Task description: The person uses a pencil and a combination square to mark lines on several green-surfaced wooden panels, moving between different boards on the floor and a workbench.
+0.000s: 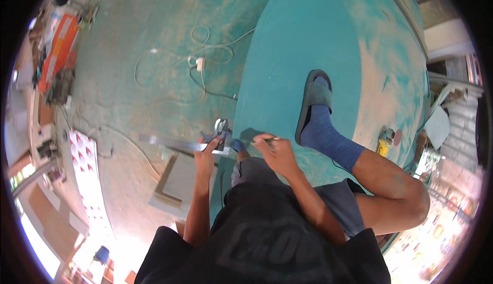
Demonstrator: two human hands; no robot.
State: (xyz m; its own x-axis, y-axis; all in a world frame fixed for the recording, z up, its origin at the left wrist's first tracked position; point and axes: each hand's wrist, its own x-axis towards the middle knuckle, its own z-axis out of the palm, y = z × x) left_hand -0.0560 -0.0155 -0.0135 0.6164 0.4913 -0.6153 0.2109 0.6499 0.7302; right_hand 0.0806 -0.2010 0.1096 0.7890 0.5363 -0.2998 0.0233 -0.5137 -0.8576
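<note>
My left hand (206,149) is closed around a carpenter's square (177,143), whose long metal blade sticks out to the left. Just beyond those fingers is a shiny metal tool with dark parts (221,126); whether the hand also holds it I cannot tell. To the right, my right hand (278,155) pinches a thin pencil-like stick (271,139) above the near part of a large teal board (303,32). The board has a curved far edge. My foot in a dark slide sandal (317,95) and blue sock rests on it.
A white power strip (200,64) with looping cables lies on the teal-stained floor (118,68). Grey panels (177,178) lie near my left forearm. A yellow angle grinder (383,144) is at the right. A patterned white strip (88,173) and an orange object (57,52) are at the left.
</note>
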